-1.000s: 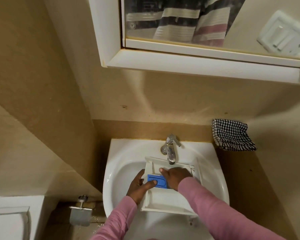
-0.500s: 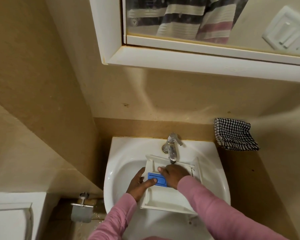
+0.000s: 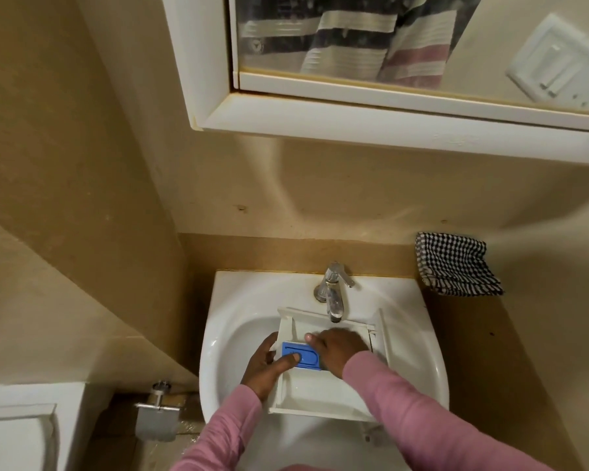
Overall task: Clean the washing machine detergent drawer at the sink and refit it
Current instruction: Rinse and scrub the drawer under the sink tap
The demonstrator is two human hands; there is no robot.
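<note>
A white detergent drawer lies across the white sink under the chrome tap. A blue insert sits in the drawer's left compartment. My left hand grips the drawer's left wall, fingers outside, with the thumb lying on the blue insert. My right hand rests inside the drawer just right of the insert, its thumb at the insert's upper edge; its fingers are hidden under the hand. No water runs from the tap that I can see.
A black-and-white checked cloth lies on the ledge right of the sink. A mirrored cabinet hangs overhead. At lower left stand a toilet cistern and a steel paper holder. Tan walls close in on the left.
Both hands stay at the blue insert in the drawer. The left thumb has slid a little further onto the insert. The drawer has not moved.
</note>
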